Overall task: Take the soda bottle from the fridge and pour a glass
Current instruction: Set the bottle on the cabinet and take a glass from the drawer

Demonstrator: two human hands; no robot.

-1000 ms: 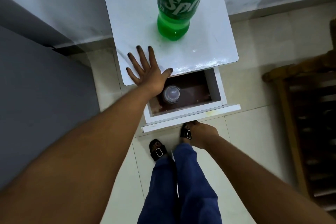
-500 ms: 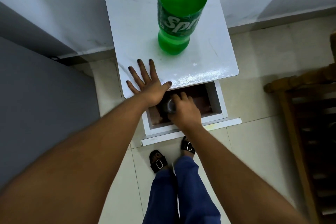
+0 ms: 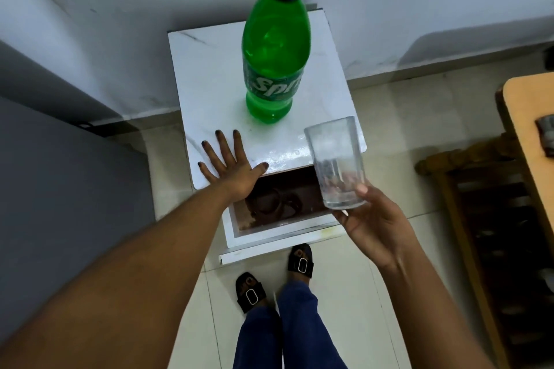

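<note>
A green soda bottle [image 3: 274,60] with a blue cap stands upright on the white marble top of a small cabinet [image 3: 207,69]. My left hand [image 3: 230,166] lies flat with spread fingers on the top's near left corner, holding nothing. My right hand [image 3: 373,225] grips the base of a clear empty glass [image 3: 337,160], held upright in the air above the right side of the open drawer [image 3: 284,204]. The glass is to the right of and nearer than the bottle, apart from it.
The drawer is pulled out toward me, its brown inside showing ring marks. A grey fridge side [image 3: 60,189] fills the left. A wooden rack [image 3: 494,219] and a wooden table edge [image 3: 533,129] stand at the right. My feet in sandals [image 3: 275,278] stand on the tile floor.
My right hand reached into the drawer, took hold of the glass and lifted it up and to the right. The view tilted up, showing the bottle's cap. My left hand stayed flat.
</note>
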